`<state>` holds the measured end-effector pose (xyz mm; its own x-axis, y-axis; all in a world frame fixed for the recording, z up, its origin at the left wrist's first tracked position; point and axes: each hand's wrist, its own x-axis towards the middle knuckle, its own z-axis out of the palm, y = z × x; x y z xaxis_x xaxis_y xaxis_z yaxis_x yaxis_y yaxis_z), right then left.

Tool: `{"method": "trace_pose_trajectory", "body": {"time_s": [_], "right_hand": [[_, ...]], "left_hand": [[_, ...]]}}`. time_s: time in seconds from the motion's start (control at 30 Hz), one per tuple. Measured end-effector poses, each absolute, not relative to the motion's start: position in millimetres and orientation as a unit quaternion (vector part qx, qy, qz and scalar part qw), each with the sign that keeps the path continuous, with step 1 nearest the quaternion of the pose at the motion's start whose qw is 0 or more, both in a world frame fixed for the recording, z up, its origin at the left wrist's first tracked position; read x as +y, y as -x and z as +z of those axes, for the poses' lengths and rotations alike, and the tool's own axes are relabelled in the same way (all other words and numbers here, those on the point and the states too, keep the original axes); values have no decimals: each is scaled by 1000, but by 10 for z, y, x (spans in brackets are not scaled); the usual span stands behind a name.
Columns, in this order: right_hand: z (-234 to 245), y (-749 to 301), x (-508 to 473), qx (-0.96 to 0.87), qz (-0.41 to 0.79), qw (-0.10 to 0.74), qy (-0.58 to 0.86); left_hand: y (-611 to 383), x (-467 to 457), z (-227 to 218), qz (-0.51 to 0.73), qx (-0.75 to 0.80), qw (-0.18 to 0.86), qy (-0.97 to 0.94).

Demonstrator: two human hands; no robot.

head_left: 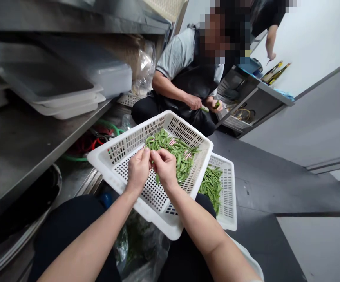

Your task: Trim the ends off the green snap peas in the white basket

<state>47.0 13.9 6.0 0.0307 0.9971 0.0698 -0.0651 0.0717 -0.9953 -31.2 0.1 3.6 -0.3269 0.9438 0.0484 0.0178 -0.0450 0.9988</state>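
My left hand (138, 169) and my right hand (165, 167) meet over a white perforated basket (120, 150) that rests on my lap. Both hands are closed in a pinch on one green pea pod (157, 178), whose lower end hangs below my right fingers. A pile of green pea pods (174, 150) lies in the far part of this basket. A second white basket (227, 196) lies lower on the right, holding more pods (211, 186).
A person in a dark apron (192, 78) sits facing me, holding a pod in both hands. Steel shelves with white trays (67, 100) run along the left. A plastic bag (140, 246) lies between my knees. Another person's arm (271, 39) shows at the back.
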Motion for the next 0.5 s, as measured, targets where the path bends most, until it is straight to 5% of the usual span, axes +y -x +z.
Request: {"method": "trace_pose_trajectory", "body": {"time_s": [0.27,0.37,0.5], "right_hand": [[113,-367,340,-331,648,511,457],[124,-513,541,-381,566,494,539],[77,-791,720,-573,439,312,618]], "left_hand": [[424,-23,134,522,592,349,-505],[399,-117,177,489,572,297,-588],[409,-171,243,483,529,419,-558]]}}
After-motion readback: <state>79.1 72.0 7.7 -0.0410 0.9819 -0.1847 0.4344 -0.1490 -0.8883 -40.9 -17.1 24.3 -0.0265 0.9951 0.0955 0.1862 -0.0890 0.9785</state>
